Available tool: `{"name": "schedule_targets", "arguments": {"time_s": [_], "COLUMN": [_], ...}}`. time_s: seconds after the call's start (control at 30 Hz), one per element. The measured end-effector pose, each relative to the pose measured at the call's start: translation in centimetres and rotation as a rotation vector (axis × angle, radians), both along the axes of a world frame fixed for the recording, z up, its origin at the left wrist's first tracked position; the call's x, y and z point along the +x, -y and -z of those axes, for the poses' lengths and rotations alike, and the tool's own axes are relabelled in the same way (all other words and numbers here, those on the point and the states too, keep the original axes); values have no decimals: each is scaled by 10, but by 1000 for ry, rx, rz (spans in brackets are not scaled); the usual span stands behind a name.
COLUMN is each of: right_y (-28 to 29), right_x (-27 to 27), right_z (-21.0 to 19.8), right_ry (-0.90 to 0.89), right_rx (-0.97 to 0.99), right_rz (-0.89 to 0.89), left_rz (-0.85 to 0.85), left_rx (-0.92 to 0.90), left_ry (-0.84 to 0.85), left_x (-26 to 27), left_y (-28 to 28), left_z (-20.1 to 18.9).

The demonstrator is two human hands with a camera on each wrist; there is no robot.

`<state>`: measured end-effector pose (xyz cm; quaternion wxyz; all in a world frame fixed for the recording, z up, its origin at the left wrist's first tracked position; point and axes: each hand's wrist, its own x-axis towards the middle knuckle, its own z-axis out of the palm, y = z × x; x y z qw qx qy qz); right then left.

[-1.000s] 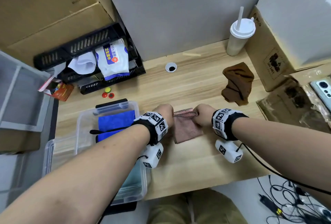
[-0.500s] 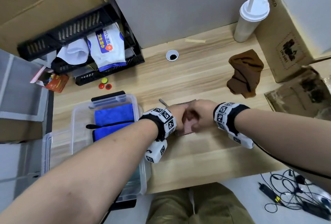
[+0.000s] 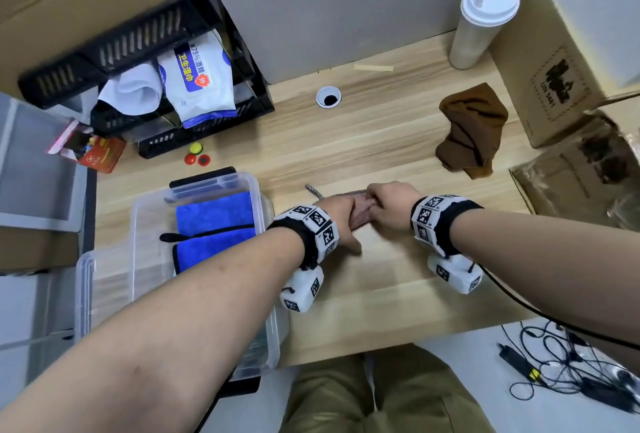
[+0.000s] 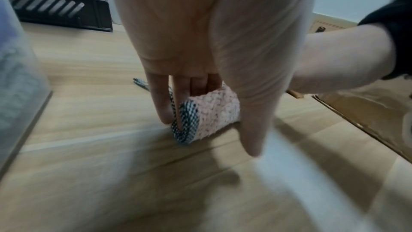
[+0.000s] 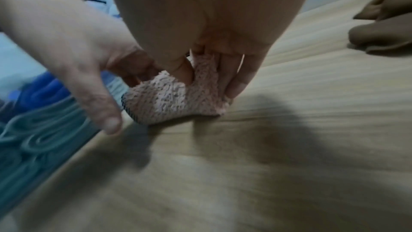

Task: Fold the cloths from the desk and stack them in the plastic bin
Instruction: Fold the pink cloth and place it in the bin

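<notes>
A small pink cloth [image 3: 362,216] with checked trim [image 4: 187,121] stands bunched on the wooden desk [image 3: 381,280] between my hands. My right hand [image 5: 207,84] pinches its right end, thumb pressed into the pile and fingers [image 5: 234,84] behind. My left hand [image 4: 208,136] has straight fingers [image 4: 160,105] down against the cloth's far left end, and its thumb [image 4: 252,130] hangs clear in front. A crumpled brown cloth [image 3: 471,131] lies at the back right. The clear plastic bin [image 3: 149,204] stands left of my hands and holds folded blue cloths [image 3: 214,224].
A black crate [image 3: 145,34] with wipes sits at the back left. A white lidded cup [image 3: 481,23] and cardboard boxes [image 3: 568,51] crowd the back right. Bottle caps [image 3: 195,155] lie by the crate, and a cable hole [image 3: 328,97] is behind my hands.
One second ago the pink cloth lay spread below my hands. My hands have come together and the cloth is now bunched into a small upright fold between them.
</notes>
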<state>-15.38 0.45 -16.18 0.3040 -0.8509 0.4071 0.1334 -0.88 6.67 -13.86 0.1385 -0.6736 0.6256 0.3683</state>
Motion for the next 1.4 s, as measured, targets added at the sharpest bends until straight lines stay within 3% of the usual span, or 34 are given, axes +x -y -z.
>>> {"name": "schedule_targets", "arguments": {"time_s": [0.13, 0.33, 0.6, 0.73, 0.83, 0.97, 1.13, 1.3, 1.4], "right_y": [5, 2, 4, 6, 13, 32, 54, 54, 40], "right_x": [1, 0, -7, -2, 3, 9, 36, 90, 125], "right_z": [15, 33, 32, 28, 13, -21, -76, -132, -156], "right_ry": [-11, 97, -23, -66, -11, 70, 204, 350, 323], "right_rx": [75, 52, -246, -105, 104, 224, 365, 431, 349], "right_rz": [196, 308, -7, -22, 88, 224, 219, 171, 72], "left_rz": [-165, -279, -147, -97, -110, -59, -154, -210, -227], "left_rx": [-55, -110, -64, -18, -28, -73, -36, -88, -104], "left_ry": [25, 66, 177, 139, 141, -21, -296, -287, -158], "left_x": [6, 10, 11, 13, 16, 26, 46, 95, 130], "left_y": [10, 21, 27, 32, 30, 34, 42, 36, 16], "left_z": [8, 19, 32, 34, 30, -2, -67, -130, -156]}}
